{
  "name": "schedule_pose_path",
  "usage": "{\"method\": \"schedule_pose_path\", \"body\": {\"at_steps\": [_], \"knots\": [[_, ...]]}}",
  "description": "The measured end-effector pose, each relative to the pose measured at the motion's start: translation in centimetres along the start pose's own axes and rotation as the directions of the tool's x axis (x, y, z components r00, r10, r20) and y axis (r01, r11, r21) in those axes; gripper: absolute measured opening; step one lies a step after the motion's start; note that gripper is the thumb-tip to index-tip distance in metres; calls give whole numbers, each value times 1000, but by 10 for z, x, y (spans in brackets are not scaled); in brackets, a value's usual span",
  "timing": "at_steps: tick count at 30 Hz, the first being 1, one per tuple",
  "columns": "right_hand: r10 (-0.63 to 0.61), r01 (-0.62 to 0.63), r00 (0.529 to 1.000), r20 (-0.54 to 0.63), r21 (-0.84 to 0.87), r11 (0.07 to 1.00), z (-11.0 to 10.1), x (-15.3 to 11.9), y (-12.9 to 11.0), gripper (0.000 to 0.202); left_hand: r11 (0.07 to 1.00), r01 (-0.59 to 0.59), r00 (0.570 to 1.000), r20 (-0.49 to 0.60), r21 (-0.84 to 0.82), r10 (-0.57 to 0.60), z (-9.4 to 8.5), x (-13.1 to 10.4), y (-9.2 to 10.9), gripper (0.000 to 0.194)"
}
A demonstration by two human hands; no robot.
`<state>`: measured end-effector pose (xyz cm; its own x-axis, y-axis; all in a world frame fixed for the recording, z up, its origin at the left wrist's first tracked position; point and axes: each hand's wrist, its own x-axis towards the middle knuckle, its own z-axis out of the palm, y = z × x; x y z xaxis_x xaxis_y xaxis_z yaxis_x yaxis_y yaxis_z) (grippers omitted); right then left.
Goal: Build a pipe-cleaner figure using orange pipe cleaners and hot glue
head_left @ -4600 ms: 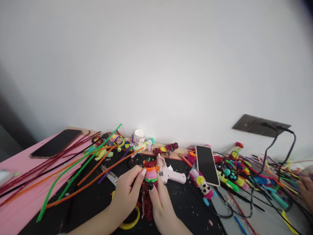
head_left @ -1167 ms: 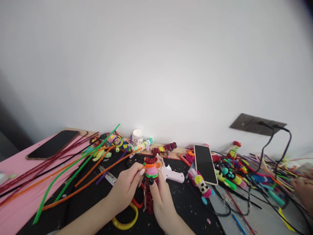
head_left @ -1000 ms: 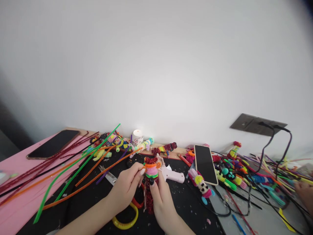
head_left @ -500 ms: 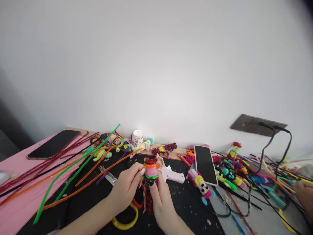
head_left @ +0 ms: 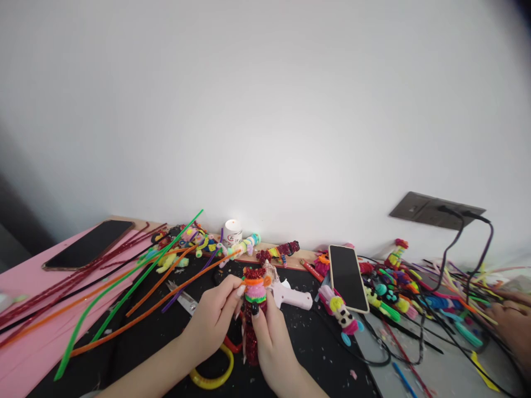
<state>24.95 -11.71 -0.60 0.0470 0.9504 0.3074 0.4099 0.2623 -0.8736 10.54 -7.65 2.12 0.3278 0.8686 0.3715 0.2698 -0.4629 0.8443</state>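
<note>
Between my two hands stands a pipe-cleaner figure [head_left: 256, 292] with a dark red tinsel body, a pink face and bands of orange and green. My left hand [head_left: 219, 307] pinches the figure's left side near the orange band. On its other side, my right hand [head_left: 269, 331] is closed around the body, the dark-nailed thumb pressed on the front. Scissors with a yellow and orange handle [head_left: 213, 378] lie below my left hand, partly covered by it. Just behind the right hand is a pale pink glue gun [head_left: 294, 297].
Green pipe cleaners [head_left: 136, 287] and orange and red ones spread over a pink sheet [head_left: 25, 365] at left. A phone [head_left: 87, 243] lies there, another phone [head_left: 348, 276] at right. Cords run to a wall socket [head_left: 435, 210]. Another person's hand [head_left: 514, 323] is at the right edge.
My hands keep their hold on the figure with barely any movement. At the right edge, the other person's hand has come further into view, over the pipe cleaners.
</note>
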Motion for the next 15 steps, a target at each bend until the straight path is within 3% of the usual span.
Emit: {"method": "schedule_pose_path", "body": {"at_steps": [9,13,15], "knots": [[-4,3,999,45,4,1000,-4,2,-6,39,999,24,1000,0,-48,-24,0,2,1,27],[-44,45,998,42,-27,999,-5,2,-6,39,980,90,995,54,-177,-82,-3,2,2,30],[-85,84,996,-15,-45,995,-5,2,-3,38,949,146,988,81,-278,-128,-3,2,1,36]]}}
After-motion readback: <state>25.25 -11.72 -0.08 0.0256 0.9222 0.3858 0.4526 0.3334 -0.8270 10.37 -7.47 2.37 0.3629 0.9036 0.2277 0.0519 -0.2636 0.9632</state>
